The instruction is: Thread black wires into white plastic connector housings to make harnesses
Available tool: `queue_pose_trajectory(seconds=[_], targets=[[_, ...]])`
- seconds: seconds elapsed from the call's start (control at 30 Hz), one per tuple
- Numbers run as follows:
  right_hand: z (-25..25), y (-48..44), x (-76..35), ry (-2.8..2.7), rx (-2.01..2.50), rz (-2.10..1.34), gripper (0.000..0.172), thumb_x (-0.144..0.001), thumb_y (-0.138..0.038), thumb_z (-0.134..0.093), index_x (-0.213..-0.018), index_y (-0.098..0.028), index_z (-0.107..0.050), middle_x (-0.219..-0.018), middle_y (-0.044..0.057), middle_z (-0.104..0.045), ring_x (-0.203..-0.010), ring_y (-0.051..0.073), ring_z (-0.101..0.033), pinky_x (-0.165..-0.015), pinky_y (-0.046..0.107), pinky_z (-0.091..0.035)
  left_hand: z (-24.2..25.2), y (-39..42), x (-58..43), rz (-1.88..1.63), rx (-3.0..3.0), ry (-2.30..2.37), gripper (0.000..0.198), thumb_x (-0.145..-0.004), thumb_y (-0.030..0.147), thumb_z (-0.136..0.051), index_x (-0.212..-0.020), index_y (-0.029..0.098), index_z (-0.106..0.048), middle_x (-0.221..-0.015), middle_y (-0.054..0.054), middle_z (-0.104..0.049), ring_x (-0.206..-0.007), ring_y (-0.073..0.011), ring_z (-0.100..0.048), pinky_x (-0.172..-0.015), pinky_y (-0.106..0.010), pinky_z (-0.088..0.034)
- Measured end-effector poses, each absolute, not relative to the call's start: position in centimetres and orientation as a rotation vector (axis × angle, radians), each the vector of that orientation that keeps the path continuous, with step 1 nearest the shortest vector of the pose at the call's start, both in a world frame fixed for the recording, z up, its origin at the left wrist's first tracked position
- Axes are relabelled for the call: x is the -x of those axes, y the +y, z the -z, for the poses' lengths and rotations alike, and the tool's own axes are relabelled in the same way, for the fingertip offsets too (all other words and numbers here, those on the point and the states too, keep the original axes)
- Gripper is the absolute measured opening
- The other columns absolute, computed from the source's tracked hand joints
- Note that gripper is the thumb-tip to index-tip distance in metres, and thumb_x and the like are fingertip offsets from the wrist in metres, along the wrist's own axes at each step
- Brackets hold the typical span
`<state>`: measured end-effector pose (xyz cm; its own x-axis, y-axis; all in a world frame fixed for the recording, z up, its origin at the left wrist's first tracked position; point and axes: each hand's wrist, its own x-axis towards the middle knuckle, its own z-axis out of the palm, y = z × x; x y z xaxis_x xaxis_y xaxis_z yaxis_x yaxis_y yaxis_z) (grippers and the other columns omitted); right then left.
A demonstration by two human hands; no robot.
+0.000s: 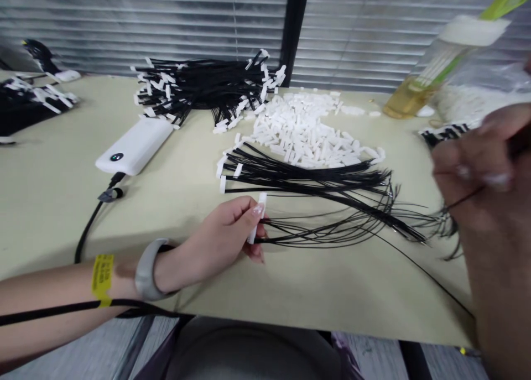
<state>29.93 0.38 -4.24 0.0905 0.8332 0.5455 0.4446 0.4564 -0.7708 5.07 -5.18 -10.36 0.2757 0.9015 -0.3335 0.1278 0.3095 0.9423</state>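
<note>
My left hand point(224, 233) rests on the beige table point(50, 203) and pinches a small white plastic clip point(257, 217), with the ends of thin black wires at its fingertips. My right hand point(485, 175), close to the camera and blurred, is closed on one thin black wire point(464, 198) that runs down to the right. A loose fan of black wires point(332, 203) lies between the two hands. Some of them carry white clips at their left ends. Behind it is a heap of white clips point(302, 128).
A bundle of black wires with white clips point(203, 87) lies at the back. A white power bank point(135, 145) with a black cable point(93, 214) sits left of centre. A bottle with yellow liquid point(431, 70) stands at the back right. More wires point(25, 100) lie far left.
</note>
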Motion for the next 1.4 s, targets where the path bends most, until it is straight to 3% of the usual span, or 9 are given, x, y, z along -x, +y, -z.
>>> queue_pose_trajectory(seconds=[0.07,0.13,0.2,0.27,0.5,0.8,1.4], targets=[[4.7,-1.0,-28.4,-1.527,1.099,-0.563,0.038,-0.086,-0.025,-0.045,-0.123,-0.031,-0.04,-0.064,-0.002,-0.05,-0.039,0.007,-0.038,-0.035,0.024,-0.03,10.3,-5.2,-5.1,-0.715,-1.161,1.177,0.024,-0.086,0.038,-0.039,-0.075,0.017,-0.047,-0.066,0.004,-0.05,-0.049,-0.0061,-0.053,-0.05,-0.022,-0.047],[5.3,-2.1,-26.7,-1.763,1.104,-0.654,0.029,-0.082,-0.02,-0.051,-0.108,-0.03,-0.051,-0.062,-0.004,-0.053,-0.045,0.008,-0.048,-0.039,0.022,-0.035,10.3,-5.2,-5.1,-0.722,-1.175,1.17,0.023,-0.086,0.037,-0.039,-0.076,0.017,-0.047,-0.066,0.004,-0.05,-0.05,-0.0065,-0.053,-0.05,-0.022,-0.047],[6.0,-2.8,-25.5,-2.058,1.125,-0.555,0.009,-0.08,-0.018,-0.053,-0.084,-0.024,-0.058,-0.064,-0.003,-0.057,-0.054,0.008,-0.053,-0.048,0.022,-0.039,10.3,-5.2,-5.0,-0.724,-1.193,1.166,0.023,-0.086,0.037,-0.039,-0.077,0.017,-0.048,-0.065,0.004,-0.05,-0.05,-0.0068,-0.053,-0.05,-0.022,-0.047],[6.6,-3.0,-24.8,-2.249,1.113,-0.388,0.01,-0.079,-0.017,-0.053,-0.07,-0.019,-0.058,-0.066,-0.001,-0.058,-0.059,0.008,-0.053,-0.054,0.022,-0.038,10.3,-5.3,-5.0,-0.725,-1.212,1.158,0.024,-0.086,0.037,-0.039,-0.076,0.017,-0.048,-0.065,0.004,-0.05,-0.05,-0.007,-0.053,-0.051,-0.022,-0.048],[7.6,-2.7,-24.2,-2.423,1.1,-0.386,0.016,-0.084,-0.018,-0.044,-0.079,-0.018,-0.06,-0.069,0.0,-0.058,-0.063,0.009,-0.05,-0.058,0.023,-0.034,9.5,-5.6,-5.3,-0.659,-1.32,1.187,0.023,-0.085,0.035,-0.039,-0.072,0.018,-0.047,-0.067,0.004,-0.049,-0.053,-0.0077,-0.054,-0.051,-0.021,-0.047],[7.9,-3.1,-23.7,-2.442,1.135,-0.433,0.022,-0.086,-0.021,-0.041,-0.066,-0.016,-0.048,-0.06,-0.002,-0.047,-0.057,0.008,-0.04,-0.055,0.023,-0.026,9.5,-5.9,-5.4,-0.634,-1.429,1.185,0.024,-0.087,0.035,-0.037,-0.071,0.019,-0.045,-0.066,0.005,-0.049,-0.053,-0.0073,-0.054,-0.05,-0.018,-0.046],[8.1,-3.0,-23.7,-2.602,1.153,-0.221,0.026,-0.089,-0.024,-0.032,-0.067,-0.016,-0.043,-0.064,0.0,-0.048,-0.059,0.01,-0.041,-0.056,0.025,-0.026,9.4,-6.0,-5.6,-0.642,-1.423,1.19,0.023,-0.085,0.034,-0.038,-0.07,0.019,-0.047,-0.065,0.004,-0.046,-0.057,-0.0089,-0.051,-0.051,-0.02,-0.049]])
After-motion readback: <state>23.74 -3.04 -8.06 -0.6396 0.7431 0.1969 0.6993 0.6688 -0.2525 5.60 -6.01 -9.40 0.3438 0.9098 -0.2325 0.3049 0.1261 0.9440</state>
